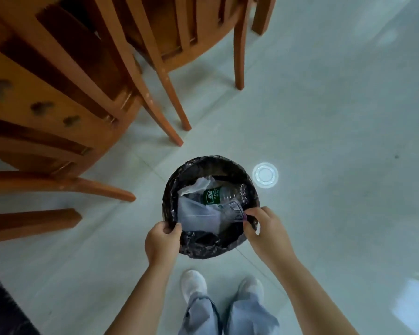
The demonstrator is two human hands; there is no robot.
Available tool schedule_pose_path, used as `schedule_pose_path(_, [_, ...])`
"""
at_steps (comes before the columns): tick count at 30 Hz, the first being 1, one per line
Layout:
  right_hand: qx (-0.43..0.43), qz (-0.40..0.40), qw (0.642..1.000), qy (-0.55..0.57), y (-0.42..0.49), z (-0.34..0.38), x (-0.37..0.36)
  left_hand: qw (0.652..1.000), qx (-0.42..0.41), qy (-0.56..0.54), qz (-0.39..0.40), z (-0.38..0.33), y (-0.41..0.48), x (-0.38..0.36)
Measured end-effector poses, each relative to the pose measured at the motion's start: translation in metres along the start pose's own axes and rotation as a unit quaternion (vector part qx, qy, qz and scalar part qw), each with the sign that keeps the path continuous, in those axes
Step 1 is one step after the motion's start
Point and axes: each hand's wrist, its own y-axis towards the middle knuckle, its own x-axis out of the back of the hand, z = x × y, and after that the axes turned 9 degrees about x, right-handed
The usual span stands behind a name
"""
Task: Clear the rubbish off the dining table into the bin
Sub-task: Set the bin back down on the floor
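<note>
A round bin (230,165) with a black liner stands on the pale floor in front of my feet. Inside lie a clear plastic bottle with a green label (213,195), a clear plastic bag (198,217) and a crumpled wrapper with a barcode (235,210). My left hand (161,240) grips the bin's near left rim together with the edge of the plastic bag. At the near right rim my right hand (261,226) pinches the liner, right beside the barcode wrapper.
A clear round plastic lid (265,175) lies on the floor just right of the bin. Wooden chairs (155,68) and their legs crowd the upper left. My shoes (194,284) stand close behind the bin. Open tiled floor stretches to the right.
</note>
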Motion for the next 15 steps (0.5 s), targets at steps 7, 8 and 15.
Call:
schedule_pose_path(7, [0.026, -0.011, 0.999, -0.026, 0.027, -0.079, -0.075, 0.999, 0.027, -0.012, 0.014, 0.072, 0.073, -0.096])
schedule_pose_path(8, [0.031, -0.010, 0.999, -0.028, 0.029, -0.088, -0.085, 0.999, 0.037, -0.026, 0.020, 0.081, 0.081, -0.106])
schedule_pose_path(15, [0.052, 0.006, 0.998, -0.037, 0.041, -0.118, -0.126, 0.979, 0.120, -0.151, 0.069, 0.132, 0.119, -0.142])
